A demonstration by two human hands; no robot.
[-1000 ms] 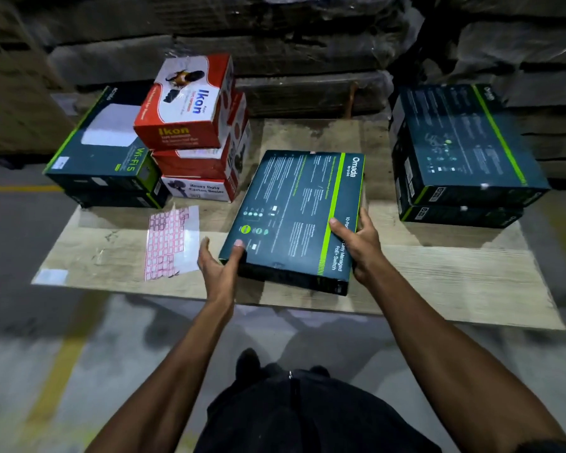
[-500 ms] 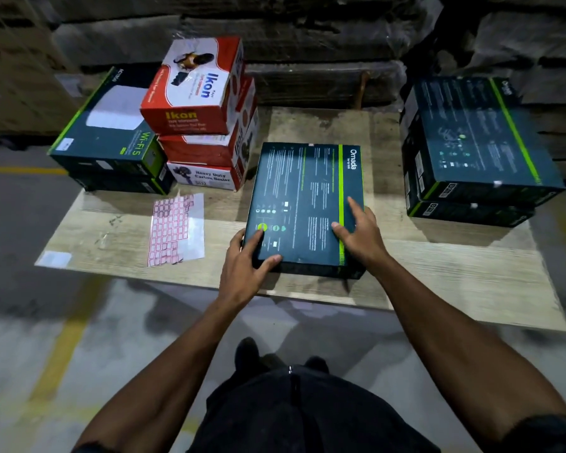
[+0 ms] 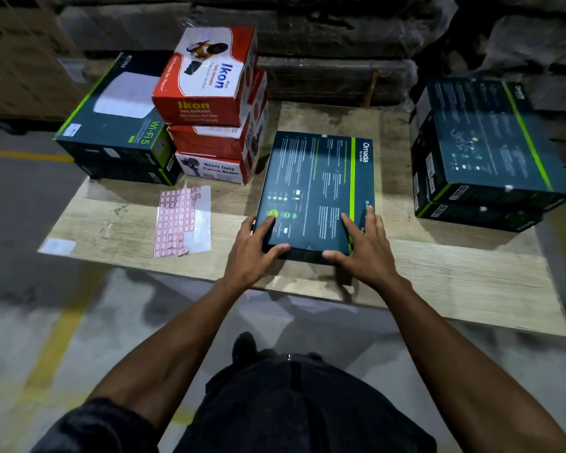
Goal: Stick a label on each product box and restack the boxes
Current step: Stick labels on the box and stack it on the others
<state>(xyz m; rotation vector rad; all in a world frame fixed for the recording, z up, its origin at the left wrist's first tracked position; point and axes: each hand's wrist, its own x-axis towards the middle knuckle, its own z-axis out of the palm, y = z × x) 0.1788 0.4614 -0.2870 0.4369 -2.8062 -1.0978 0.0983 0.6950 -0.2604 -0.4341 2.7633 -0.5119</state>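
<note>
Dim overhead light, warped blurry edges

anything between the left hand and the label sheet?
Nothing visible. The pink-and-white label sheet lies flat on the wooden board, left of the left hand; only bare board lies between. Both hands rest on the flat dark Omada box, right hand included.
</note>
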